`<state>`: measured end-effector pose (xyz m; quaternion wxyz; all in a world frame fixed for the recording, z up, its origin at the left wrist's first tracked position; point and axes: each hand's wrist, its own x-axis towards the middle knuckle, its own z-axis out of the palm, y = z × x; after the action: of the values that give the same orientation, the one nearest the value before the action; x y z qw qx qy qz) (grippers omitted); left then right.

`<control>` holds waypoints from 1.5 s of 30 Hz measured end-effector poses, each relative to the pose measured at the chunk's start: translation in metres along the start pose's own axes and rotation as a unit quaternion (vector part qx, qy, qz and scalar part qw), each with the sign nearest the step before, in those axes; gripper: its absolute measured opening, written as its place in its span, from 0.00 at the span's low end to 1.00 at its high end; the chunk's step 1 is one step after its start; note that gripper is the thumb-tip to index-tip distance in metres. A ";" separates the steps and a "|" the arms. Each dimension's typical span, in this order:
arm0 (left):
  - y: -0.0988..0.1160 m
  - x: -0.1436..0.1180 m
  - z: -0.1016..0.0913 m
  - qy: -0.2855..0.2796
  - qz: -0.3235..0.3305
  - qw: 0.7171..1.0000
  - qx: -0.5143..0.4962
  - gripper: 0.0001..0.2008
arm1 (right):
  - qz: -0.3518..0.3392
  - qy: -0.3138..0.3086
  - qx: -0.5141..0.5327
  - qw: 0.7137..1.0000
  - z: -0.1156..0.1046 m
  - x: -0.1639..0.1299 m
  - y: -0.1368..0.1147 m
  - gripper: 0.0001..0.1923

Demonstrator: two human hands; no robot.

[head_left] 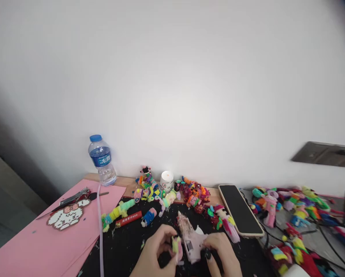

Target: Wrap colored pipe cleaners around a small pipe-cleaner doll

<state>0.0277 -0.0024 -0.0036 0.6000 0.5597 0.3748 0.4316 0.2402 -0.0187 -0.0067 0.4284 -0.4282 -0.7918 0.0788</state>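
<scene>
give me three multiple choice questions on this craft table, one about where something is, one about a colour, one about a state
1. Where does the water bottle stand?
A. at the back left of the table, by the wall
B. on the phone
C. between the two hands

2. What colour is the sheet under the pixel-bead cat figure?
A. green
B. pink
C. white

3. How is the phone lying?
A. screen lit, showing a video
B. propped upright against the wall
C. flat, screen dark

Answers:
1. A: the bottle is upright at the far left edge against the white wall.
2. B: the sheet covering the left part of the table is pink.
3. C: it lies flat to the right of the right hand, its screen black; the left hand holds a small fuzzy piece beside the pink glue gun.
</scene>
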 end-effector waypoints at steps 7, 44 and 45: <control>0.001 0.019 -0.009 0.010 0.033 0.997 -0.074 0.14 | -0.028 0.058 -0.112 0.992 0.001 0.019 -0.005 0.09; 0.018 0.056 -0.032 0.006 -0.078 0.936 -0.342 0.11 | 0.114 -0.074 -0.275 0.952 0.013 0.034 0.008 0.14; 0.018 0.057 -0.034 0.019 -0.076 0.939 -0.336 0.11 | 0.129 -0.060 -0.248 0.958 0.011 0.033 0.010 0.15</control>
<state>0.0144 0.0630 0.0127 0.7765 0.2871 0.2608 0.4965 0.2289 0.0143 0.0016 0.2465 -0.6137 -0.7490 -0.0398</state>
